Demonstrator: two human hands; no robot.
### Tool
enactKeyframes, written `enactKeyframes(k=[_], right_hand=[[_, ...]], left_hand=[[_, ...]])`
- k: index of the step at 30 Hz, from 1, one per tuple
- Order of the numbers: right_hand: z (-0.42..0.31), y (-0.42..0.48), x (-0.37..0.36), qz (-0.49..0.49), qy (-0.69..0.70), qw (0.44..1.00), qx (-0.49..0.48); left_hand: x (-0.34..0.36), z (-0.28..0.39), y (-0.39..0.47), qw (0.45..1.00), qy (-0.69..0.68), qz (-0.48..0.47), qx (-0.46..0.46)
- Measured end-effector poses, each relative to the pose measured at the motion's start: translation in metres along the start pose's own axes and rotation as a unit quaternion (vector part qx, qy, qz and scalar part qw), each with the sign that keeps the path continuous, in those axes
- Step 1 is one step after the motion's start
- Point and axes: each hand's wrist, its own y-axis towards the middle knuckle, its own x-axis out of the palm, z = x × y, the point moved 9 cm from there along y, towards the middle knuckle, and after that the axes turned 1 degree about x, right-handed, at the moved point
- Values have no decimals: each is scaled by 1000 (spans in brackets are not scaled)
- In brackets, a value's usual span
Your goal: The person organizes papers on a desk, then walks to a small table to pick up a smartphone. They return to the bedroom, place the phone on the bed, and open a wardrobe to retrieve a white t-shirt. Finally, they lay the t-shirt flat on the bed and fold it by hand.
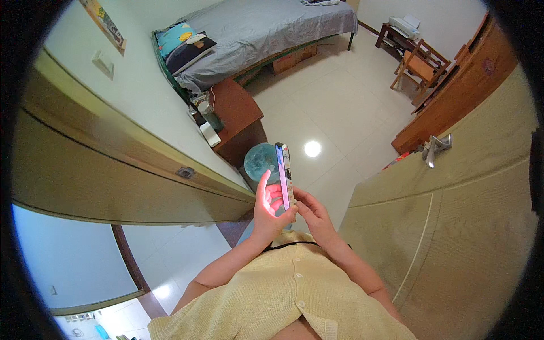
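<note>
A smartphone [284, 176] in a patterned case stands upright in front of my chest, seen almost edge-on, its lit screen facing left. My left hand [272, 208] is at its lower screen side, the thumb near the bottom edge and the other fingers raised, with pinkish light on them. At the lower back of the case, my right hand [312, 212] grips the phone with its fingers bent. Part of the right fingers is hidden. Beyond the phone stands a bluish transparent bin [260, 161].
I am in a doorway between the door frame [148, 161] and an open door [459, 221] with a metal handle [433, 151]. Ahead are a brown cabinet [233, 106], a bed [255, 34], a wooden chair [418, 68] and a small table with a printer [403, 27].
</note>
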Motion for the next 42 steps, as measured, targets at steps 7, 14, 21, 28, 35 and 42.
enactKeyframes(k=[7,14,21,28,35,42], right_hand=[[-13,48,-52,28,-54,998,-30],[-45,135,-133,85,-77,993,-7],[-124,235,-208,123,-99,987,-27],[-138,308,-285,164,20,986,-19],[-153,457,-321,147,53,987,27],[-229,613,-377,125,47,991,27]], left_hand=[[27,-20,68,1000,4,-15,3],[67,-58,191,998,-31,-45,-26],[121,-52,326,994,-57,-88,-23],[157,-65,417,993,-3,-115,-27],[138,-74,559,994,-11,-101,-26],[161,-51,731,996,2,-78,-40]])
